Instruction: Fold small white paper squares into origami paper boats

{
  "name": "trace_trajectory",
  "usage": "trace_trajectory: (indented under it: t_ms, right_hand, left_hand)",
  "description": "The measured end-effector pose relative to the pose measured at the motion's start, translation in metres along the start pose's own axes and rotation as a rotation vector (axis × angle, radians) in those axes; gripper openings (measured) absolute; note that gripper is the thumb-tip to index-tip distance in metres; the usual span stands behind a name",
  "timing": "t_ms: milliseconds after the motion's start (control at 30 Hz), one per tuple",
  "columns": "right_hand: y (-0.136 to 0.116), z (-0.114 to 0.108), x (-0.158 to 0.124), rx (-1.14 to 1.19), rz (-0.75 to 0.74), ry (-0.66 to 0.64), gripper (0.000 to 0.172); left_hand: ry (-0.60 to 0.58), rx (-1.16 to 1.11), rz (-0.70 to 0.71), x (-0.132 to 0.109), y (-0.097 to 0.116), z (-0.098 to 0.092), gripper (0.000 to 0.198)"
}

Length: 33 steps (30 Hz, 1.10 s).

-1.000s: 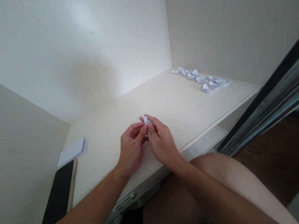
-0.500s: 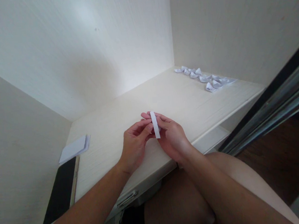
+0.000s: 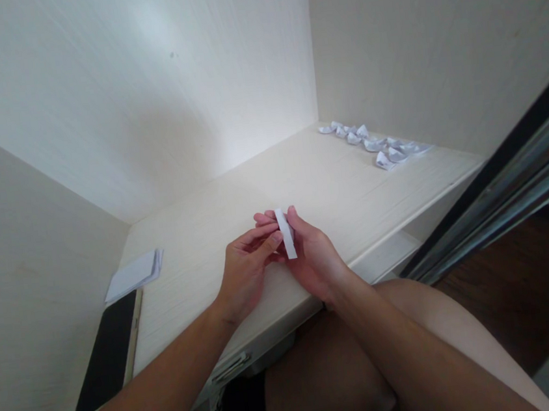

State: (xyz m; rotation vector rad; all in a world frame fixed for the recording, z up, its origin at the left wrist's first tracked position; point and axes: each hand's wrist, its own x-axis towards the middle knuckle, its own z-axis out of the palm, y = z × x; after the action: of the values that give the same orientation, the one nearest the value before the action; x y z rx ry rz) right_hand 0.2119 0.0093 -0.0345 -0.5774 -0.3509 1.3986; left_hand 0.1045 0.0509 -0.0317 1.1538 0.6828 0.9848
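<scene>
A narrow folded strip of white paper (image 3: pixel 286 234) stands nearly upright between my two hands, above the front part of the white desk. My left hand (image 3: pixel 248 264) pinches its left side between thumb and fingers. My right hand (image 3: pixel 315 253) is closed round the strip's right side, its thumb raised beside the upper end and its other fingers behind the paper. Parts of the fingers are hidden behind the strip.
Several small folded white papers (image 3: pixel 381 145) lie in a row at the desk's back right. At the left are a stack of white paper (image 3: pixel 132 276) and a black-topped flat object (image 3: pixel 107 357). A drawer handle (image 3: pixel 230 368) shows at the front edge.
My right thumb has lifted off the strip's face and now points up beside it. The strip has tilted and lowered slightly, and the view has shifted a little.
</scene>
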Motion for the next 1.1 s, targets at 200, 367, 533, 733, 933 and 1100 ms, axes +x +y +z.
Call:
trace_trajectory:
  t_ms: [200,367,533,733,933,1100]
  right_hand:
    - [0.0003,-0.0009,-0.0020,-0.046,0.005,-0.004,0.023]
    - [0.0018,-0.0038,0.0018,0.025,0.058,0.014,0.017]
    - [0.0023,-0.0056,0.0046,0.068,0.081,0.011,0.015]
    - [0.0025,-0.0053,0.0032,0.061,0.071,0.009,0.014]
    - [0.0027,-0.0051,0.0024,0.050,0.058,0.013,0.016]
    - [0.0017,-0.0051,0.0021,0.041,0.056,0.011,0.015]
  left_hand:
    - [0.018,0.091,0.004,-0.0007,-0.0028,-0.0007,0.024]
    - [0.009,0.110,0.000,-0.0006,-0.0038,-0.0001,0.021]
    - [-0.004,0.109,-0.002,-0.0016,-0.0034,0.0000,0.017]
    - [0.001,0.103,-0.005,-0.0022,-0.0024,0.0002,0.015]
    - [0.000,0.089,-0.019,-0.0021,-0.0024,0.0008,0.015]
    - [-0.018,0.108,-0.007,-0.0023,-0.0032,-0.0004,0.015]
